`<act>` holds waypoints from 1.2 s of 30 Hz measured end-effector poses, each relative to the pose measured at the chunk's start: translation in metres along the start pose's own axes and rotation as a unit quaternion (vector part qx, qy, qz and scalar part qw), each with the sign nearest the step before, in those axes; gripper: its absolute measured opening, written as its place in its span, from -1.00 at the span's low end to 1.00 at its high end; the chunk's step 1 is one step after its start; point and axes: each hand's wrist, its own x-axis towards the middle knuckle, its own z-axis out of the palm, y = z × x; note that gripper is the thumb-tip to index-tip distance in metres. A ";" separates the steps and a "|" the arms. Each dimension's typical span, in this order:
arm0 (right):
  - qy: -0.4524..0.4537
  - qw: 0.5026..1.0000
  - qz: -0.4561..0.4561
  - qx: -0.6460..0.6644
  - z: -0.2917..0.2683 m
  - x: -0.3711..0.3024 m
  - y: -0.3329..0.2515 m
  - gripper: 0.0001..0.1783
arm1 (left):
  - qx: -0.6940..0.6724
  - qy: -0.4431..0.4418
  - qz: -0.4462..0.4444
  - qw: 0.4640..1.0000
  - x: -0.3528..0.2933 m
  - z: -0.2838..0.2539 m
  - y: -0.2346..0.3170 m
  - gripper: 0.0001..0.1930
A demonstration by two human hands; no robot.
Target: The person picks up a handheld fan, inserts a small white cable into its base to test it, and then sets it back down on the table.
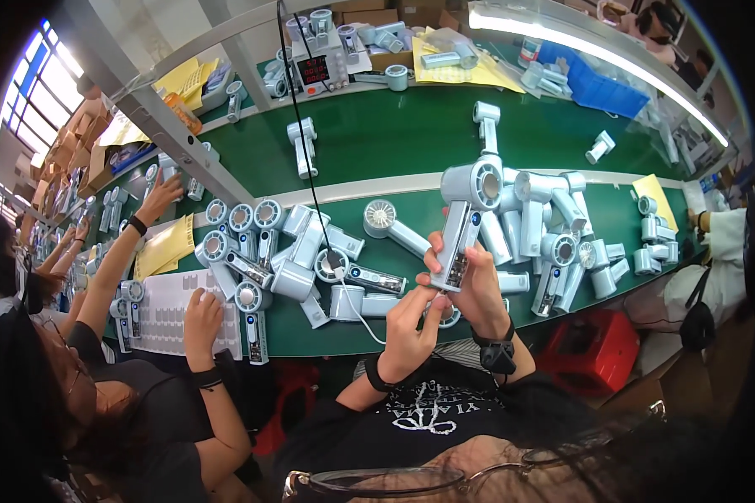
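Note:
Upright before my chest stands a pale blue handheld fan, its round head up and its handle's clear lower section showing parts inside. My right hand is closed round the handle from the right side. At the handle's lower end, my left hand has its fingers pinched together. A white cable curves down from a black connector and passes behind my left hand, where its end is hidden. Several more fans, among them one with a spoked head, lie on the green table on both sides.
At the left, a co-worker's hand rests over a white slotted tray; the other hand reaches forward. A black cord hangs across the bench. Behind stand a power supply with red digits and a blue bin. A red stool is at right.

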 end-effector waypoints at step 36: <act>0.066 0.994 -0.077 -0.045 0.017 0.003 0.060 -0.28 | -0.037 0.095 -0.093 0.990 -0.011 -0.025 -0.012 -0.90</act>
